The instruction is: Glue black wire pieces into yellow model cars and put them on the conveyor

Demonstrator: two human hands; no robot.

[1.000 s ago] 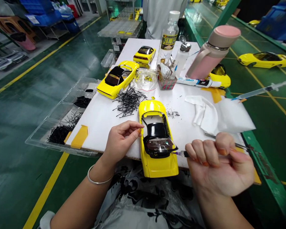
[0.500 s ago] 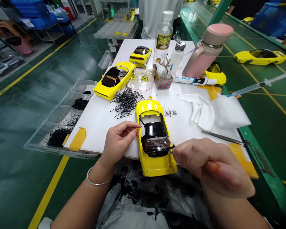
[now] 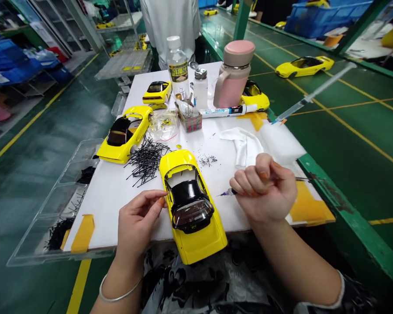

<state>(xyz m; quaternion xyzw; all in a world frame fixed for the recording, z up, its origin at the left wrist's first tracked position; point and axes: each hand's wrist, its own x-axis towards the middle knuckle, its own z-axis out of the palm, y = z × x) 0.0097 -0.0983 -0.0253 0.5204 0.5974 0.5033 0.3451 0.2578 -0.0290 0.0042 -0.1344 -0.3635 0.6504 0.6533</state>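
I have the left hand (image 3: 137, 218) at the left side of the yellow model car body (image 3: 199, 240), thumb and forefinger narrowed, grip undeterminable; the right hand (image 3: 265, 192) is curled around a purple-tipped needle applicator (image 3: 229, 192), tip clear of the body. The car body projects over the near edge of the white work board (image 3: 111, 187); beyond it I locate thin black rods (image 3: 147, 161), left, and a white cloth (image 3: 244, 146), right.

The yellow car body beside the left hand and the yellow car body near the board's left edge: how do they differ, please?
The closest end of the near car body slants right; that of the far car body slants left. The left hand is at the near car body's side; no hand is at the far car body. Both are yellow with dark, glossy tops.
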